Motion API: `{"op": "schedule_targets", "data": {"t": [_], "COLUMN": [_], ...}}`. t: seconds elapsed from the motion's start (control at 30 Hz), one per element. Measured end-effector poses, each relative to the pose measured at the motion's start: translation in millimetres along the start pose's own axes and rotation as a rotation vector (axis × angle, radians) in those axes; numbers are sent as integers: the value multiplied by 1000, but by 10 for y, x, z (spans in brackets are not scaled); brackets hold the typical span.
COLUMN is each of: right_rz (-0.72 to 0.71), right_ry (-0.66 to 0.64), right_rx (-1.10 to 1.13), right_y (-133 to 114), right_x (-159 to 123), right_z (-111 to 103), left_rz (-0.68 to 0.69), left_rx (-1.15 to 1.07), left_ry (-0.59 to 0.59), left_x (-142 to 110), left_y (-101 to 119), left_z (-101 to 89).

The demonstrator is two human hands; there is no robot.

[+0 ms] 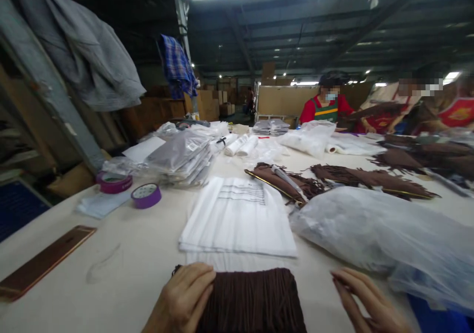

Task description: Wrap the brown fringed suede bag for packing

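Note:
Close to me at the bottom middle lies a dark brown fringed textile (252, 301), its strands running toward me. My left hand (185, 293) is closed on its upper left corner, fingers over the top. To the right of it, apart from the textile, my right hand (366, 301) is open, with a gap between thumb and fingers and nothing held. Just beyond the textile, a stack of white plastic bags (240, 224) with printed lines lies flat. The textile's near end is cut off by the frame edge.
A phone (48, 261) and purple tape rolls (147, 196) lie at left. Behind them stand packed grey bags (177, 150). A large clear plastic bag (381, 224) and brown fringed pieces (377, 180) occupy the right. Co-workers (326, 106) are across the table.

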State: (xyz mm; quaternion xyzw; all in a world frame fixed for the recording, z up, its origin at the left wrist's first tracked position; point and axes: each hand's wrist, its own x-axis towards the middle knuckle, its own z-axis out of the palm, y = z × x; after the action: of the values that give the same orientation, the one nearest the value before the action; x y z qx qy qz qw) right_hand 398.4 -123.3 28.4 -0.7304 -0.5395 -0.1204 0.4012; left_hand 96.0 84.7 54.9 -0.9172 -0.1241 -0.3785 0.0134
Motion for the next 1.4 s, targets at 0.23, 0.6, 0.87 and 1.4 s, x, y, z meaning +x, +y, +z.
{"op": "schedule_targets", "data": {"t": [0.23, 0.6, 0.87, 1.4], "right_rz": [-99, -143, -118, 38], "right_ry": [-514, -754, -758, -806], "right_rx": [33, -134, -178, -30], "right_y": [-466, -350, -269, -529], "right_x": [857, 1181, 1128, 1042], "right_z": [1006, 1441, 1525, 1195], "left_rz": [-289, -402, -442, -1435], "left_rx": [-46, -184, -298, -559], "left_ry": [-435, -680, -666, -31], "left_x": [299, 403, 317, -1311], "left_y": [-442, -878, -875, 364], "left_z": [203, 579, 561, -784]}}
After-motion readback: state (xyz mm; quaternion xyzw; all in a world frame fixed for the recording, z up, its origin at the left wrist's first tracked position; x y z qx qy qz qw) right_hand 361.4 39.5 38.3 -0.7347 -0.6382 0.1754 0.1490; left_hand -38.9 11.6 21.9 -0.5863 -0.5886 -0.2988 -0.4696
